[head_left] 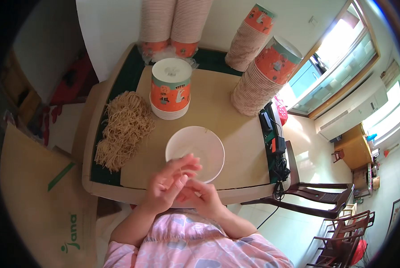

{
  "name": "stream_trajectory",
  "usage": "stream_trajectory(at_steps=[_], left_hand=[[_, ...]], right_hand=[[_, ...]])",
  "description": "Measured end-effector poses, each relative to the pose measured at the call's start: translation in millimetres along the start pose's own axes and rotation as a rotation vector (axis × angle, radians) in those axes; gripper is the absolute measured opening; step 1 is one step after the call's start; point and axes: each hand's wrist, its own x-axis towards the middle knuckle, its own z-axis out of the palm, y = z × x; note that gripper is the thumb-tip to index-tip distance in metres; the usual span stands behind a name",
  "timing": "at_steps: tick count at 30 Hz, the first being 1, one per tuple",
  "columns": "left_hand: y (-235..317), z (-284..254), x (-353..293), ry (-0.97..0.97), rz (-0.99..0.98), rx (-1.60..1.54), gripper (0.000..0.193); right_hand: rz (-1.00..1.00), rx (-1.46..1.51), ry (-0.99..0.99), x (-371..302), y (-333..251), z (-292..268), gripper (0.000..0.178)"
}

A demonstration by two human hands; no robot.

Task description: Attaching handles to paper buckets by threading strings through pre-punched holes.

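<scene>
My left hand (pixel 166 182) and my right hand (pixel 203 199) meet over the near rim of an open white paper tub (pixel 214 154). The left fingers are partly stretched out, and its thumb tip presses in toward the right hand. My right thumb and fingers are pinched together beside it. A thin pale line, perhaps a strand, shows near the left fingers; what the fingertips hold is too small to make out. To the left lies a tangled heap of beige string (pixel 122 129). Behind the tub stands a short stack of orange and white paper tubs (pixel 171 91), upside down.
Tall stacks of paper tubs (pixel 157 22) rise at the back left, and two more stacks (pixel 265 73) lean at the back right. A power strip (pixel 278 145) with black cables lies along the table's right edge, near a wooden chair (pixel 316 196). A cardboard box (pixel 43 196) stands left.
</scene>
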Motion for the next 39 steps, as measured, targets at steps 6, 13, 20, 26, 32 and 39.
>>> stream_trajectory(at_steps=[6, 13, 20, 26, 32, 39], left_hand=[[-15, -20, -3, 0.101, 0.172, 0.859, 0.04], [-32, -14, 4, 0.015, 0.342, 1.164, 0.023], [-28, -14, 3, 0.011, 0.424, 1.138, 0.014], [-28, -18, -7, -0.026, 0.341, 1.166, 0.014], [-7, -3, 4, 0.006, 0.362, 1.153, 0.025], [-45, 0, 24, -0.268, 0.1, 1.263, 0.029]], right_hand=[[-0.013, -0.156, 0.292, -9, 14, -24, 0.012], [-0.25, 0.0, 0.576, 0, 13, -53, 0.018], [-0.41, 0.899, 0.591, -6, 12, -64, 0.018], [-0.299, 1.051, 0.597, -10, 13, -68, 0.018], [-0.05, 0.542, 0.43, -20, 31, -63, 0.011], [-0.102, 0.36, 0.285, 1, 55, -40, 0.007]])
